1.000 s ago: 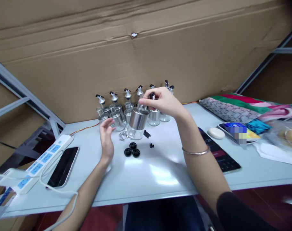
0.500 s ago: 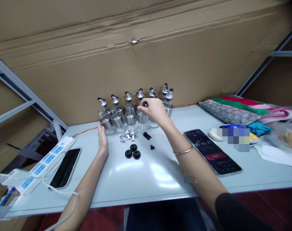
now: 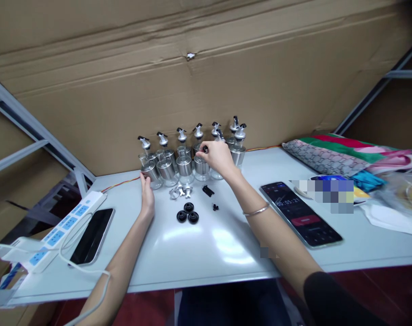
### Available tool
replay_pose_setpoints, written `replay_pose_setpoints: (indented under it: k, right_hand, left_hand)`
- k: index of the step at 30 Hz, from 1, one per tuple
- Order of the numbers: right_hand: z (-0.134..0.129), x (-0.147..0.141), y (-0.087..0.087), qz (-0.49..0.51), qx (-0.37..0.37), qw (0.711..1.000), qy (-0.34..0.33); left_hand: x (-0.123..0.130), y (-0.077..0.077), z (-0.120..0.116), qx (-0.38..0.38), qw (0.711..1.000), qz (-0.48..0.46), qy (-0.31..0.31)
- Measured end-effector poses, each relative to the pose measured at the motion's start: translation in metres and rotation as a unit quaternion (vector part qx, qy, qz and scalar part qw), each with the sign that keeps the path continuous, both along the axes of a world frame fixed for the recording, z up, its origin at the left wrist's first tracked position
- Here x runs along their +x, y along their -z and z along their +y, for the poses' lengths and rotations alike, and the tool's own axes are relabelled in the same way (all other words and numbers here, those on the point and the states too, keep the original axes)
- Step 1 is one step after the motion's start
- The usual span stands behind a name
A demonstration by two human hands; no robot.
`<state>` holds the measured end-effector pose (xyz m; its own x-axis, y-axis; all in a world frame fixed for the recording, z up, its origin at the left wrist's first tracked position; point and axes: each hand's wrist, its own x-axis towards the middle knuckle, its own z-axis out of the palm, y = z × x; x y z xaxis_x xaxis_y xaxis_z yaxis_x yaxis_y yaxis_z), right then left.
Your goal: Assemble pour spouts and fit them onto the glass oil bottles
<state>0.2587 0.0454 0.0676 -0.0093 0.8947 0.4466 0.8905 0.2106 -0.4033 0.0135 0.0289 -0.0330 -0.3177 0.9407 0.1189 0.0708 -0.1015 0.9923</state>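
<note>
My right hand (image 3: 217,155) is pinched around a small black piece (image 3: 205,148) at the mouth of a front-row glass bottle with a steel sleeve (image 3: 202,165). Fingers stretched, my left hand (image 3: 146,192) rests upright against the leftmost front bottle (image 3: 150,173). The front bottles at left and middle have bare necks. Behind them stand bottles topped by silver pour spouts (image 3: 181,134) with black flaps. Before the bottles lie silver spout parts (image 3: 181,192), black levers (image 3: 208,190), three black ribbed stoppers (image 3: 193,218) and tiny black parts (image 3: 215,207).
A phone with a running timer (image 3: 299,213) lies right of my forearm. Beyond it are a folded colourful cloth (image 3: 328,154) and packets. At left are another phone (image 3: 93,235), a power strip (image 3: 65,226) and a white cable. A cardboard wall (image 3: 192,95) closes the back.
My left hand has shifted slightly toward the leftmost front bottle and now touches it. My right hand stays pinched at the same bottle, slightly lower. The view has moved a little.
</note>
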Motion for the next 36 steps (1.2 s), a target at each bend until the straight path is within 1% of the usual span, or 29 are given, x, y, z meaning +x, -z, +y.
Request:
replay_pose_setpoints:
  k: [17,24,26,27,28,30,31,33,35,36]
  right_hand:
    - [-0.001,0.001,0.0,-0.004,-0.003,1.0,0.005]
    - [-0.004,0.0,-0.003,0.008,-0.001,1.0,-0.005]
    - [-0.008,-0.001,-0.007,0.035,0.015,0.999,-0.015]
    - [-0.01,-0.002,-0.011,0.066,0.028,0.997,-0.027]
    - [-0.013,-0.003,-0.015,0.106,0.041,0.992,-0.046]
    - [-0.02,-0.006,-0.024,0.198,0.054,0.974,-0.096]
    - [-0.024,-0.008,-0.028,0.237,0.05,0.963,-0.122]
    - [-0.032,-0.013,-0.031,0.306,0.035,0.936,-0.168]
    - [-0.041,-0.02,-0.027,0.382,0.015,0.896,-0.228]
    - [-0.045,-0.024,-0.021,0.422,0.002,0.867,-0.263]
  left_hand:
    - [0.006,-0.005,-0.005,0.002,1.0,0.018,0.003]
    - [0.006,-0.003,-0.006,0.006,0.999,0.043,0.001]
    - [0.008,-0.003,-0.008,0.012,0.998,0.056,-0.004]
    - [0.009,-0.004,-0.009,0.015,0.998,0.061,-0.009]
    - [0.011,-0.005,-0.012,0.021,0.997,0.07,-0.013]
    - [0.017,-0.008,-0.018,0.047,0.993,0.105,-0.013]
    - [0.02,-0.01,-0.022,0.074,0.987,0.14,-0.005]
    - [0.027,-0.012,-0.031,0.14,0.965,0.218,0.031]
    - [0.034,-0.014,-0.04,0.194,0.936,0.285,0.066]
    - [0.038,-0.015,-0.044,0.216,0.92,0.316,0.086]
